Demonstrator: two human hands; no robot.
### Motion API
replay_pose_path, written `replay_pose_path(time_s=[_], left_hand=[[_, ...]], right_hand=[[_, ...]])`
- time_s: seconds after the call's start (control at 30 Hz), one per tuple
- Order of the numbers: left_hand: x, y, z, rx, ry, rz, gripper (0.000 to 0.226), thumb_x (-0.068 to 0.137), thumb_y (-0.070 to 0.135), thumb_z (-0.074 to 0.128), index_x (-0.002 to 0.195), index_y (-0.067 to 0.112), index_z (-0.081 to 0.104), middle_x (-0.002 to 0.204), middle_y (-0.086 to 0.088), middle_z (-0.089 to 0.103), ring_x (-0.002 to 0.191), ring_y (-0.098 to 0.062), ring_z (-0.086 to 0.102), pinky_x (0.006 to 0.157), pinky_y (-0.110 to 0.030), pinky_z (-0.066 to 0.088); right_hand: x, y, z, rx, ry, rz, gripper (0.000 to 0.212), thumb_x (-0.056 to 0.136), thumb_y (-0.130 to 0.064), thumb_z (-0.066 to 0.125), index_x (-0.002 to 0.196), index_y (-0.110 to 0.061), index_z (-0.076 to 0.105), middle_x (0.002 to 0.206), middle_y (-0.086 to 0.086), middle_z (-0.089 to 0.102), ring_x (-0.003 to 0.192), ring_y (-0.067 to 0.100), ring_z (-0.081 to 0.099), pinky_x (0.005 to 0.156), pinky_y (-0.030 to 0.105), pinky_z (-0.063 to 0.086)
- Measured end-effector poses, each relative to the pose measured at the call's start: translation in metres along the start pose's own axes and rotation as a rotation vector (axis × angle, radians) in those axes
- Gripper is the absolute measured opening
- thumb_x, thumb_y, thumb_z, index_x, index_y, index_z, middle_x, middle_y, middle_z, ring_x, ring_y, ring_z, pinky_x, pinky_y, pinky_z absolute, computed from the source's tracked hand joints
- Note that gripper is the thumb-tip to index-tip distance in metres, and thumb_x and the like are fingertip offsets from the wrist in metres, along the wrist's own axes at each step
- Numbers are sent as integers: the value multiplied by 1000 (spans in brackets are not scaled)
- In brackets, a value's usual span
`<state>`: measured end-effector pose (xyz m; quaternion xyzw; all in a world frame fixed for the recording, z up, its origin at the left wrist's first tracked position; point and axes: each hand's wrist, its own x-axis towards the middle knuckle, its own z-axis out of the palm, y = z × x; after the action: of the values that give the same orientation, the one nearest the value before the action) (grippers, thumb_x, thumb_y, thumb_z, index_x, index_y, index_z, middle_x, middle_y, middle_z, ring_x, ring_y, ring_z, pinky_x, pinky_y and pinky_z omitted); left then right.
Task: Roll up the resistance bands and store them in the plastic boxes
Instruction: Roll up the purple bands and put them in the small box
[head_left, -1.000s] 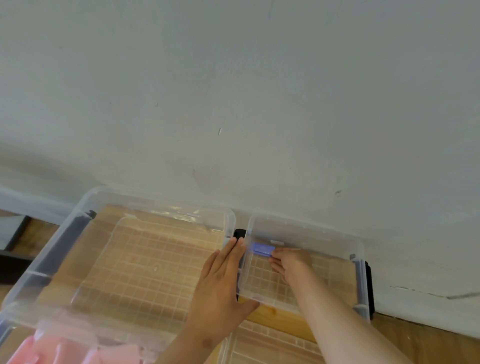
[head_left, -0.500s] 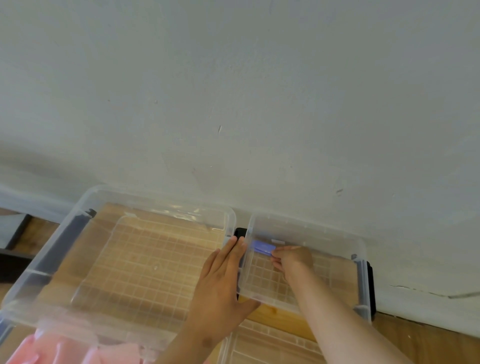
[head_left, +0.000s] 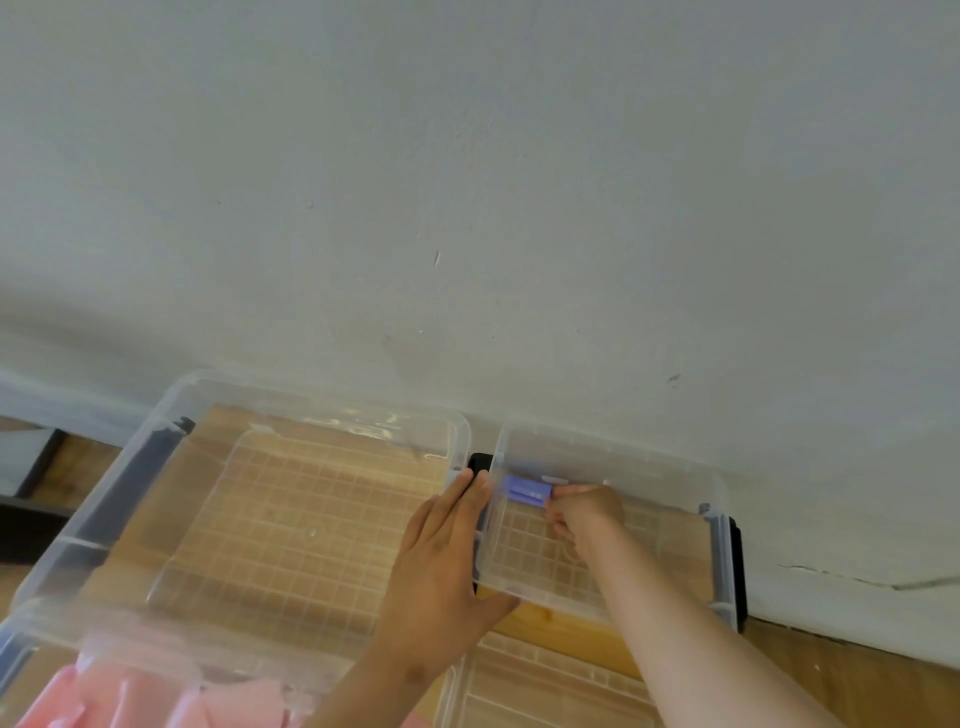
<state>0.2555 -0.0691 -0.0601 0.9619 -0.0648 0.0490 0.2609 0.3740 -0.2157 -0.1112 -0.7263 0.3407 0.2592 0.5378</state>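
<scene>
— Bumpy grey wall (head_left: 467, 182) behind, wooden table (head_left: 561, 623) below. Where is the purple band roll (head_left: 524, 489)?
— Inside the small see-through box (head_left: 597, 441), far left corner. Right hand (head_left: 584, 512) pinches it with curled fingers. Left hand (head_left: 441, 566) lies flat, fingers straight, against that box's left side, beside the big box (head_left: 311, 387).

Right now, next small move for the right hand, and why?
Probably release and withdraw: the right hand pinches the rolled purple band inside the small box, at its far-left corner, while the left hand presses flat against that box's side.
</scene>
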Motion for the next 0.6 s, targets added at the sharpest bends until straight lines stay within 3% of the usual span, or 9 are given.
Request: replay_pose_path(time_s=[0.1, 0.17, 0.27, 0.4, 0.6], left_hand=[[1, 1, -1, 6, 8, 5, 97, 75, 73, 52, 148, 13, 30, 154, 6, 28, 145, -2, 11, 116, -22, 9], [1, 1, -1, 27, 3, 10, 97, 78, 77, 44, 148, 12, 32, 154, 5, 29, 145, -6, 15, 116, -24, 11], [0, 1, -2, 82, -14, -9, 97, 75, 75, 50, 147, 12, 34, 153, 4, 32, 145, -10, 19, 114, -35, 18], [-2, 6, -6, 206, -57, -18, 97, 69, 74, 58, 138, 8, 45, 143, -1, 49, 142, -17, 29, 111, -40, 22], [-5, 12, -15, 307, -123, -52, 101, 62, 71, 63, 140, 8, 44, 146, -3, 45, 142, -17, 30, 112, -37, 19]], right_hand=[[-5, -3, -2, -120, 8, -64, 21, 80, 2, 67, 98, -6, 74, 80, 13, 65, 75, 26, 63, 83, 38, 56], [-11, -5, -8, -183, 8, -87, 21, 82, -2, 68, 102, -6, 73, 84, 12, 67, 70, 22, 62, 72, 31, 53], [-25, -6, -16, -265, -20, -169, 21, 84, -3, 66, 103, -7, 72, 80, 8, 67, 59, 17, 56, 63, 25, 45], [-49, -7, -23, -467, -115, -398, 31, 86, -8, 64, 117, -12, 65, 117, 6, 67, 104, 22, 63, 86, 28, 48], [-84, -1, -31, -605, -133, -574, 52, 91, -13, 60, 139, -22, 46, 140, 0, 50, 127, 19, 49, 102, 30, 41]])
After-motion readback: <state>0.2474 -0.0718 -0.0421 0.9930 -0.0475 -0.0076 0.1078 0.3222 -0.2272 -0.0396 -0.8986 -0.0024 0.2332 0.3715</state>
